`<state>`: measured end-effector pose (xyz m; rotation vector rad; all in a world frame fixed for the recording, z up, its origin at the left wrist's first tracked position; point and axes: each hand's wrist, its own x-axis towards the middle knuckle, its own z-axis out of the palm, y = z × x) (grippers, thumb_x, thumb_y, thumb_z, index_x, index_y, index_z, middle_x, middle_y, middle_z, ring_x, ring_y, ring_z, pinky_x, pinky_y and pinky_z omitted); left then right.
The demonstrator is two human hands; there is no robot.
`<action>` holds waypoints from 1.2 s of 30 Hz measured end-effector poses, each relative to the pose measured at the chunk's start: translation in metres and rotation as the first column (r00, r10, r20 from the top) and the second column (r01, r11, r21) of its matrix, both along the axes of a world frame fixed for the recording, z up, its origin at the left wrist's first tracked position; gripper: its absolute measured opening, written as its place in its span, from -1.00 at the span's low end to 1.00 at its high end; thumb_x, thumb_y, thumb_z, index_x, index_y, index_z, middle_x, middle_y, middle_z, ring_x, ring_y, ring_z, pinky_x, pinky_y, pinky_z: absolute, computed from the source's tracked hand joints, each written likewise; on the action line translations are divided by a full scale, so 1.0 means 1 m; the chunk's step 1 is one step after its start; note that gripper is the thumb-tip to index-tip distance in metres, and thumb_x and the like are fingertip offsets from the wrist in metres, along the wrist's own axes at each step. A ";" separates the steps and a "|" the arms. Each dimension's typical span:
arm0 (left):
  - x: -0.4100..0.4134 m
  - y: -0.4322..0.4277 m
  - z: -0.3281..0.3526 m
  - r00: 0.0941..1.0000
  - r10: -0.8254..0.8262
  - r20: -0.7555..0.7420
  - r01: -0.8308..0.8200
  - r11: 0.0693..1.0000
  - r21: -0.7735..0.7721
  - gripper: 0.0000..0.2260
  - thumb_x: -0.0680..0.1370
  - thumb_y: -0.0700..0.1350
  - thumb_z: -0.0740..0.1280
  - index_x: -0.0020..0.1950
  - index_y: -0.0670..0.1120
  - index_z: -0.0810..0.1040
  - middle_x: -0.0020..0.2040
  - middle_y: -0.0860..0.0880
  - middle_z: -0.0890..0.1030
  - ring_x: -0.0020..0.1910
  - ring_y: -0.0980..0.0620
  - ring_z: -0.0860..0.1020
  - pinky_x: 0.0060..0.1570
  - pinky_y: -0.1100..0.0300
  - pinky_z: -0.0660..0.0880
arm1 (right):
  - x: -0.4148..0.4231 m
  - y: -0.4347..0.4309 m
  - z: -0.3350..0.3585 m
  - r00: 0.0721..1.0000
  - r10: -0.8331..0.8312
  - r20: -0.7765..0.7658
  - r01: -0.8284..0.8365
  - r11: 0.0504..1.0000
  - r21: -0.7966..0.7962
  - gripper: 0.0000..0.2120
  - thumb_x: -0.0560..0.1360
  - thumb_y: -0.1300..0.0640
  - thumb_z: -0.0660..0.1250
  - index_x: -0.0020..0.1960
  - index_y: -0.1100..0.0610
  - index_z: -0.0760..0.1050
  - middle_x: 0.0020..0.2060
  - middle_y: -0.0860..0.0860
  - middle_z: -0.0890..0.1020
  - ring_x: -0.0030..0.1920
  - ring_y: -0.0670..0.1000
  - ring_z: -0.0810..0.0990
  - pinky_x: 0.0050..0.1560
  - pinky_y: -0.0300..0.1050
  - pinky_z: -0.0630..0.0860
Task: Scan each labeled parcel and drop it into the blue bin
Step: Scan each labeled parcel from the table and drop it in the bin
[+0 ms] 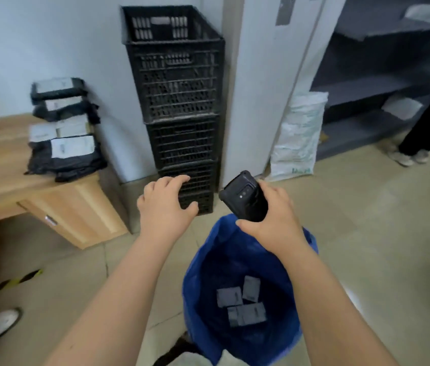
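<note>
Head view: left hand (165,204) empty, fingers loosely spread, poised above the floor beside the bin (224,249); right hand (269,220) wrapped round a black scanner (245,196) over the bin's rim, with a few grey packets (243,299) lying at the bottom. Parcels (63,128), dark film mailers with white labels, stacked on the bench (2,165) to the left, well apart from both hands. Likely light, soft and slippery; best pinched at an edge, label kept upward and flat for scanning.
</note>
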<state>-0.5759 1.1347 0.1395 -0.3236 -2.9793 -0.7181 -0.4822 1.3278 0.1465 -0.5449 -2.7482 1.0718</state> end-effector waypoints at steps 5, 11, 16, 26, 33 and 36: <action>0.068 -0.066 0.007 0.963 0.270 -0.016 -0.269 0.962 0.035 -0.49 0.47 0.08 0.42 0.41 0.15 0.43 0.36 0.01 0.47 0.35 -0.13 0.35 0.30 -0.08 0.34 | 0.016 -0.051 0.009 0.962 0.273 -0.012 -0.272 0.962 0.025 -0.16 0.36 0.00 0.52 0.54 -0.07 0.20 0.30 -0.11 0.34 0.34 -0.02 0.28 0.36 0.00 0.34; 0.161 -0.163 0.016 0.822 0.569 -0.037 -0.569 0.822 -0.005 -0.50 0.47 0.11 0.40 0.40 0.18 0.43 0.35 0.04 0.48 0.36 -0.14 0.33 0.28 -0.10 0.36 | 0.042 -0.149 0.017 0.819 0.573 0.036 -0.574 0.816 0.068 -0.08 0.38 -0.05 0.51 0.60 -0.02 0.09 0.39 -0.06 0.29 0.40 0.03 0.24 0.43 0.07 0.27; 0.249 -0.243 0.024 0.628 0.778 -0.018 -0.778 0.628 -0.011 -0.49 0.50 0.10 0.38 0.43 0.17 0.39 0.38 0.02 0.43 0.40 -0.14 0.28 0.31 -0.13 0.29 | 0.079 -0.244 0.026 0.640 0.767 0.032 -0.766 0.635 0.101 -0.18 0.36 -0.06 0.50 0.53 -0.06 0.20 0.36 -0.05 0.33 0.37 0.06 0.27 0.38 0.05 0.31; 0.446 -0.406 0.032 0.220 0.975 0.002 -0.975 0.220 -0.010 -0.47 0.50 0.15 0.38 0.46 0.15 0.39 0.37 -0.08 0.46 0.38 -0.19 0.33 0.31 -0.16 0.31 | 0.202 -0.449 0.030 0.291 0.957 0.020 -0.942 0.283 0.181 -0.11 0.34 -0.12 0.51 0.55 -0.04 0.18 0.36 -0.04 0.33 0.37 0.08 0.29 0.35 0.09 0.32; 0.609 -0.523 0.029 -0.016 1.000 -0.014 -1.000 -0.016 -0.024 -0.48 0.50 0.13 0.37 0.45 0.14 0.39 0.38 -0.06 0.44 0.38 -0.19 0.33 0.31 -0.16 0.34 | 0.331 -0.609 0.028 0.065 0.998 -0.004 -0.978 0.065 0.199 -0.22 0.33 -0.11 0.53 0.46 -0.03 0.28 0.25 0.00 0.41 0.29 0.11 0.36 0.28 0.14 0.40; 0.675 -0.562 0.020 -0.117 0.993 -0.008 -0.992 -0.117 -0.047 -0.48 0.52 0.13 0.36 0.47 0.12 0.37 0.40 -0.06 0.44 0.40 -0.18 0.33 0.32 -0.17 0.32 | 0.383 -0.668 0.019 -0.012 1.000 -0.006 -0.981 -0.011 0.196 -0.34 0.29 -0.08 0.54 0.32 -0.04 0.36 0.15 -0.02 0.44 0.22 0.10 0.38 0.20 0.12 0.44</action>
